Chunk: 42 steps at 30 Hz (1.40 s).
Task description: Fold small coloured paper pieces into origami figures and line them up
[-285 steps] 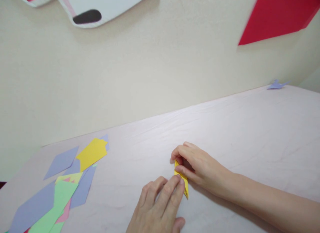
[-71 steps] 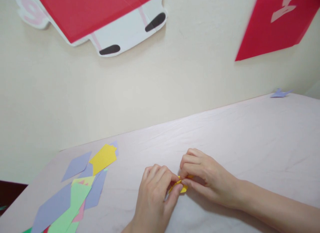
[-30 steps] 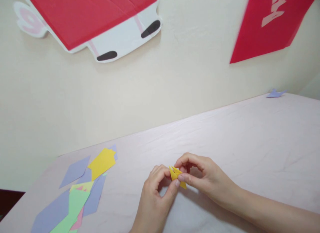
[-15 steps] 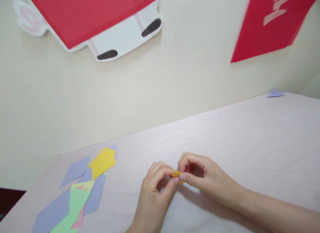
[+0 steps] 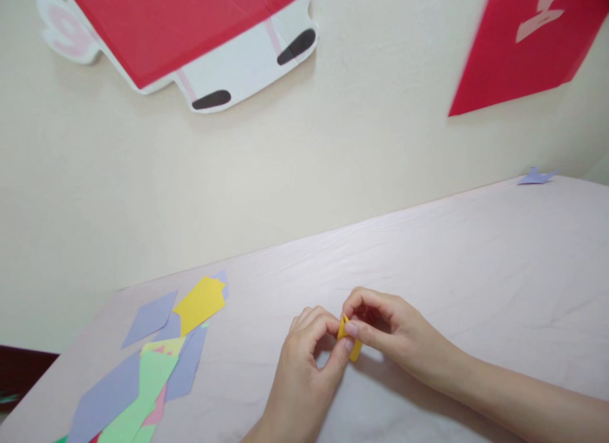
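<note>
Between my two hands is a small piece of folded yellow paper [image 5: 355, 351], held just above the white table covering. My left hand [image 5: 311, 354] pinches its left side between thumb and fingers. From the right, my right hand [image 5: 387, 325] grips its upper part with thumb and index finger. A pointed fold of the paper sticks up between the fingertips, and a narrow strip hangs below them. The fingers hide much of the paper, so its full shape cannot be made out.
At the left lie loose paper pieces: yellow [image 5: 202, 305], purple [image 5: 150, 318], green [image 5: 155, 373] and pink ones, overlapping. A folded purple paper [image 5: 536, 176] stands at the table's far right edge. Behind the table [image 5: 266, 284] rises a pale wall with red decorations [image 5: 528, 52].
The folded yellow paper has turned in my fingers; its point now stands up and more of the lower strip shows. The whole view has shifted slightly.
</note>
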Motion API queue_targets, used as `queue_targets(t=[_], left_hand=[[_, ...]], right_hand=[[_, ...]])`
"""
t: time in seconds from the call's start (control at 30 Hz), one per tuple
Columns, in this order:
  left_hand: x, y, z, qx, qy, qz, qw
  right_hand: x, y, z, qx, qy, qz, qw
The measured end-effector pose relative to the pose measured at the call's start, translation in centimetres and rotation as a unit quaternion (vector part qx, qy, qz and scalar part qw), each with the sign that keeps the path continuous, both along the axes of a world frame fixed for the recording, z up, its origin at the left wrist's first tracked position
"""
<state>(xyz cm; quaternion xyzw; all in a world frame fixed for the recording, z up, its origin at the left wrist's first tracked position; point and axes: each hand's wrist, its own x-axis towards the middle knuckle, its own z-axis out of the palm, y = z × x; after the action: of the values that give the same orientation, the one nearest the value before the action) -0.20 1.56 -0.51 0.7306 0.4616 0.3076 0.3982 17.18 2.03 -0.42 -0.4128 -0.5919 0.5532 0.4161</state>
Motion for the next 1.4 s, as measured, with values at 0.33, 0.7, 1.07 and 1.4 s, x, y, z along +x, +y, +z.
queue_targets(t=[0.33,0.7,1.07,1.4], left_hand=[[1.5,0.7,1.0,-0.163,-0.114,-0.018,0.98],[0.9,1.1,-0.4,-0.116,-0.122,0.008,0.986],[0.9,1.5,-0.6,-0.102,-0.133,0.022,0.986],[1.1,1.4,-0.7,-0.115,-0.155,0.038,0.981]], right_hand=[[0.5,0.5,0.1,-0.02,0.043,-0.039,0.998],[0.8,0.7,-0.3,0.008,-0.035,-0.015,0.999],[1.0,0.9,-0.6,0.0,-0.049,-0.009,0.999],[0.8,0.7,-0.6,-0.013,-0.04,-0.009,0.999]])
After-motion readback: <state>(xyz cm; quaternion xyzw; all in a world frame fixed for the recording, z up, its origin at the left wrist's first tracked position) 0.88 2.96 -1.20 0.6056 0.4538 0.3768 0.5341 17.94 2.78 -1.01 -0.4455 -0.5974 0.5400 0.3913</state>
